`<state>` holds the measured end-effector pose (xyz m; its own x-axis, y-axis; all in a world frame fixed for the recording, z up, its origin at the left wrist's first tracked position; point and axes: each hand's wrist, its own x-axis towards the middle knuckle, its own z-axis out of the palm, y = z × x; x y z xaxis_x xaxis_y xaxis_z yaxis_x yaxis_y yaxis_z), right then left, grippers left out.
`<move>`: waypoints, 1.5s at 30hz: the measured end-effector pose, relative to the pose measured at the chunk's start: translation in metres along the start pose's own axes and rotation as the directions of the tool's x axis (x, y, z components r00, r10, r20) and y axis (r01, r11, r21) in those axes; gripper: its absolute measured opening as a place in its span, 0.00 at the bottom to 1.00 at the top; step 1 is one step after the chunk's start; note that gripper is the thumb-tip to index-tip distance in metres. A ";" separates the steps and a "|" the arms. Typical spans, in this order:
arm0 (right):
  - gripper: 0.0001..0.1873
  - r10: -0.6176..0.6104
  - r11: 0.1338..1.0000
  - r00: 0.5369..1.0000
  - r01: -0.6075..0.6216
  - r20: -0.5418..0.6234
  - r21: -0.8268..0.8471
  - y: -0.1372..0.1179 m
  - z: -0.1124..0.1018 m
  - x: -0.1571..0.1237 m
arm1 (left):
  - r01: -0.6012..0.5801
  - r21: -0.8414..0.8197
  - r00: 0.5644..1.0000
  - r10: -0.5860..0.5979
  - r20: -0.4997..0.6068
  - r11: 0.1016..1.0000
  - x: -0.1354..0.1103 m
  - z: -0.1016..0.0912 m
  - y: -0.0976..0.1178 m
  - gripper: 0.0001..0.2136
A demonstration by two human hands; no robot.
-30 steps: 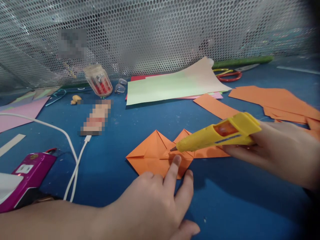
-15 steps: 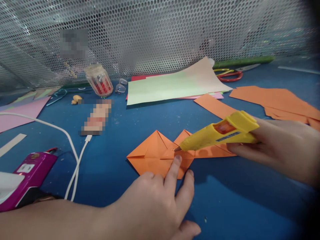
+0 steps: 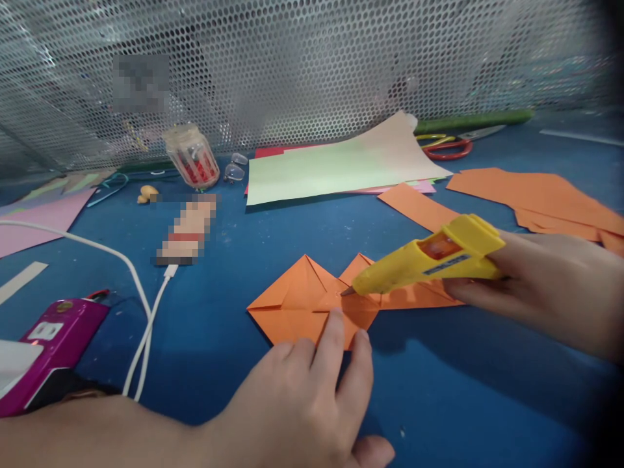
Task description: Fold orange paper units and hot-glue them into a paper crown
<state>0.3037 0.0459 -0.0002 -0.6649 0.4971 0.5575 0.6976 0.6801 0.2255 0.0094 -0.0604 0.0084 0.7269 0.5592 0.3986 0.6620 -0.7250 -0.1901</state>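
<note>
A folded orange paper piece (image 3: 292, 292) lies on the blue table, pointed at its left end, with a second folded orange section (image 3: 414, 296) joined or overlapping at its right. Fingers of my left hand (image 3: 312, 383) rest spread on its lower edge, the index fingertip near the middle crease. Held in my right hand (image 3: 556, 286) is a yellow glue gun (image 3: 419, 260), its nozzle tip at the paper's upper surface. A small clear spot shows by the tip. The glue gun hides part of the right-hand section.
Behind lie sheets of coloured paper (image 3: 336, 162), scissors (image 3: 448, 148) and a jar with red contents (image 3: 192, 156). Orange offcuts (image 3: 546, 195) spread at right. A phone (image 3: 188, 231) with a white cable (image 3: 151, 331) and a purple power strip (image 3: 58, 344) are at left.
My left index finger has slid slightly left and down along the paper, away from the nozzle. My right hand and the glue gun have barely moved.
</note>
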 end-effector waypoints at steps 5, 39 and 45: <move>0.29 0.068 0.998 0.998 -0.068 0.020 0.019 0.000 0.004 -0.007 | -0.014 0.013 1.000 0.014 0.006 1.000 0.001 0.001 0.000 0.25; 0.17 0.285 0.882 0.928 -0.352 0.241 0.313 -0.017 -0.001 0.009 | -0.110 0.035 0.977 0.101 0.187 0.993 -0.002 -0.002 0.001 0.28; 0.17 0.290 0.864 0.925 -0.364 0.245 0.349 -0.013 -0.001 0.013 | -0.117 0.057 0.985 0.108 0.138 0.992 0.000 -0.003 0.000 0.26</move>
<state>0.2857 0.0434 0.0048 -0.4779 0.7893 0.3854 0.7511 0.5947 -0.2866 0.0088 -0.0620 0.0114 0.8124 0.5276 0.2483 0.5818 -0.7614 -0.2860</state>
